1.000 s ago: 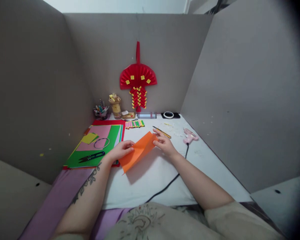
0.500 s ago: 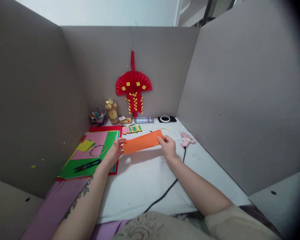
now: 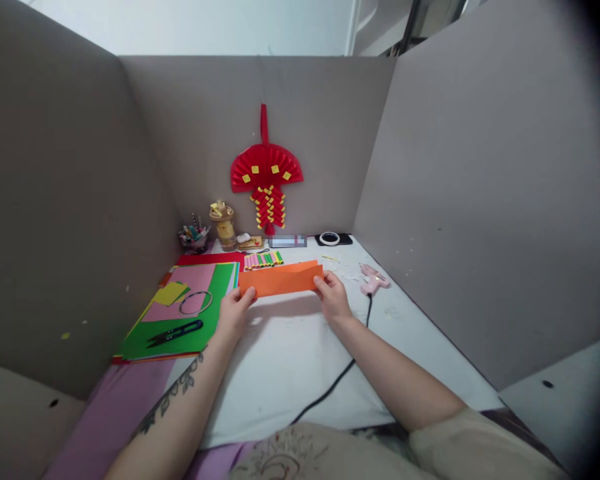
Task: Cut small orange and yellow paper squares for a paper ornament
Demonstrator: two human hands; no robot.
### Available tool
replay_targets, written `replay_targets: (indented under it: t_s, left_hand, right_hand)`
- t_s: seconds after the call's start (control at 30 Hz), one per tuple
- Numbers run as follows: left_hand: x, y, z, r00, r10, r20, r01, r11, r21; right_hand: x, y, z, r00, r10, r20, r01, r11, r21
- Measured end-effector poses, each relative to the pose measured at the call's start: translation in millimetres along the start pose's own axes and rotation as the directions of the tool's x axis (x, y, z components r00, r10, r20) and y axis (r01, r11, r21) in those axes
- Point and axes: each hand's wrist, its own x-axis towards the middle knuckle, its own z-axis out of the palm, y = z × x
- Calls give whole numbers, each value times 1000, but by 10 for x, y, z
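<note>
A folded orange paper strip [image 3: 280,280] is held up above the white tabletop, stretched between my two hands. My left hand [image 3: 236,310] pinches its left end, with the thumb on the front face. At the right end, my right hand [image 3: 333,297] grips the paper between thumb and fingers. The upper edge shows two layers slightly apart toward the right. Just behind the strip lies a row of small pink, green and yellow rolls [image 3: 263,260].
Coloured sheets [image 3: 220,313] at left carry black snips [image 3: 175,332] and a ring [image 3: 196,303]. A pink glue gun [image 3: 374,279] with a black cord lies right. Behind are a pen holder [image 3: 194,237], a cup [image 3: 225,227], a phone [image 3: 345,239] and a red fan decoration [image 3: 267,168].
My left hand has closed on the strip's left end, its thumb now on the front. The strip has become more level, and its left end has risen.
</note>
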Motion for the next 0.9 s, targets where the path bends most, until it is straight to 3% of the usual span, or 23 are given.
replay_targets:
  t_s: [0.3,0.57,0.9]
  left_hand:
    - [45,-12,-35,993,67,-95,-70,997,-29]
    - [10,88,7,992,-36,-124,5,971,-241]
    - [-28,212,37,994,-64,-87,35,953,-301]
  right_hand:
    - [1,-49,5,990,-47,-132,44,999,-24]
    - [20,-3,-17,987,-18,-163,27,998,57]
    - [8,-66,-18,987,0,-159,22,990,140]
